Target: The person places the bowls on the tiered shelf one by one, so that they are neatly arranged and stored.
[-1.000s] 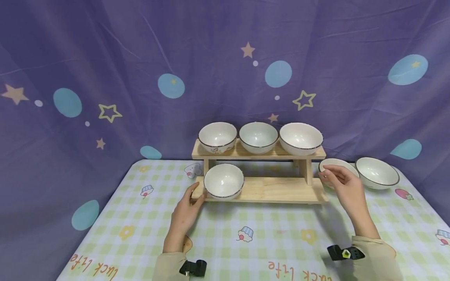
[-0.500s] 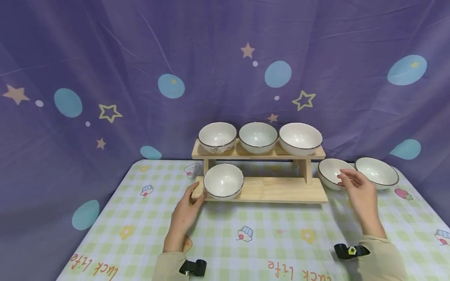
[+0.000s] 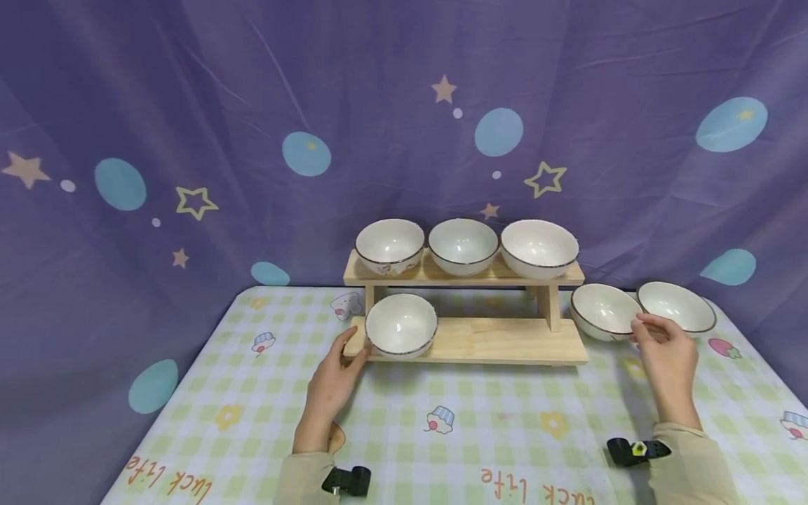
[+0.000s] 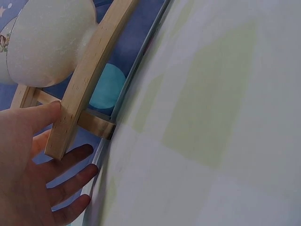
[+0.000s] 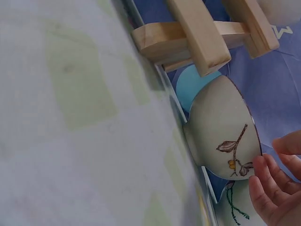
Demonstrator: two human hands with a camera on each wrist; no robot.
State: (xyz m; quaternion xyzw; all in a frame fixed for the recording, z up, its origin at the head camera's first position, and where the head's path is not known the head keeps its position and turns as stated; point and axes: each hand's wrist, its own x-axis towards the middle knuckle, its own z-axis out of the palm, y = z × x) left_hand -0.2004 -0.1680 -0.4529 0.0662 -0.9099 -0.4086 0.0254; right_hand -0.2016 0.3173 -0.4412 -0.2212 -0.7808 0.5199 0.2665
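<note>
Head view: six white bowls counted in all. Three stand in a row on the top tier of the wooden rack (image 3: 463,277); one, the lower-tier bowl (image 3: 401,324), sits at the left end of the bottom board; two rest on the bench (image 3: 442,435) to the right of the rack, the near bowl (image 3: 602,311) just beside the rack's end and the far bowl (image 3: 677,306) touching or nearly touching it.

My left hand (image 3: 333,379) lies flat, fingers straight, thumb against the left end of the bottom board, just beside the lower-tier bowl. It grips nothing. The left wrist view confirms fingers spread under the board's end, thumb on its edge.

My right hand (image 3: 665,351) is loosely curled between the two bench bowls, fingertips at the near bowl's right rim. The right wrist view shows the fingertips (image 5: 265,181) at that bowl's edge, beside a leaf print on its side; whether they pinch the rim, I cannot tell.

One checked cloth covers the bench.
</note>
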